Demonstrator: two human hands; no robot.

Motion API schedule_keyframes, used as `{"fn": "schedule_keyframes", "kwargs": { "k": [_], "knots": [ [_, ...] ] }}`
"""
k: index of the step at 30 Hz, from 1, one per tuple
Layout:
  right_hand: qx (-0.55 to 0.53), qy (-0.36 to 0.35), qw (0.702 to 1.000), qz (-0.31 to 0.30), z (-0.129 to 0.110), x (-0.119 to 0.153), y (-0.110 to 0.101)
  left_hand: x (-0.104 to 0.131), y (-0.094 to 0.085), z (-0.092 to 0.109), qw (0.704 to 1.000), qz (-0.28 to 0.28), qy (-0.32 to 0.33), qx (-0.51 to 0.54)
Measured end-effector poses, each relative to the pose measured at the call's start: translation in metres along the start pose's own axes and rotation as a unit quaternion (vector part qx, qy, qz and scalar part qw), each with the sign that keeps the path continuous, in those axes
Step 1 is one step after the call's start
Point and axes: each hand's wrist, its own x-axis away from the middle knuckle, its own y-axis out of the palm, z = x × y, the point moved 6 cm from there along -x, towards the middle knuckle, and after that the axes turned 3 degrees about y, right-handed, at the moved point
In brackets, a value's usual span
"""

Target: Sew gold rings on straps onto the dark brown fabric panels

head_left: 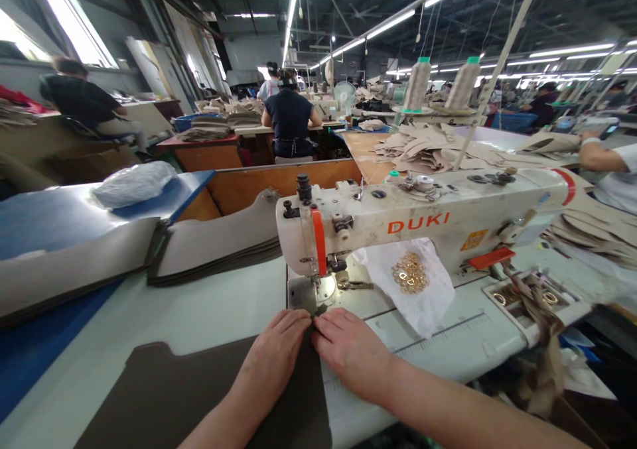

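Pale tabletop [239,310], under the sewing machine [368,227]. Dark brown panel [199,383], lies flat before the machine's needle end, visible length running leftward. Left hand [279,346], nearer the panel's body, and right hand [353,353], rightward: both pinch its corner just before the machine's needle.

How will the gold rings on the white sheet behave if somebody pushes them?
The small gold rings lie in a loose heap, so they would probably spread apart. The white sheet under them looks thin and creased; it may wrinkle too.
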Motion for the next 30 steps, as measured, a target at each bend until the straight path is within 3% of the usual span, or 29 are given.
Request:
{"fn": "schedule_keyframes", "kwargs": {
  "k": [5,11,17,30],
  "knots": [
    [0.005,-0.009,1.000,0.007,0.005,-0.003,-0.001,-0.005,-0.002,0.001,1.000,0.019,0.001,-0.004],
    [0.008,-0.011,1.000,-0.022,0.025,-0.011,0.006,-0.021,0.010,-0.012,1.000,0.010,0.004,-0.005],
    [0.022,0.002,1.000,-0.011,0.041,-0.021,0.006,-0.035,0.016,-0.023,0.999,0.033,0.013,-0.013],
    [0.033,0.011,0.999,-0.016,0.048,-0.027,0.008,-0.038,0.019,-0.035,0.999,0.041,0.000,-0.014]
  ]
}}
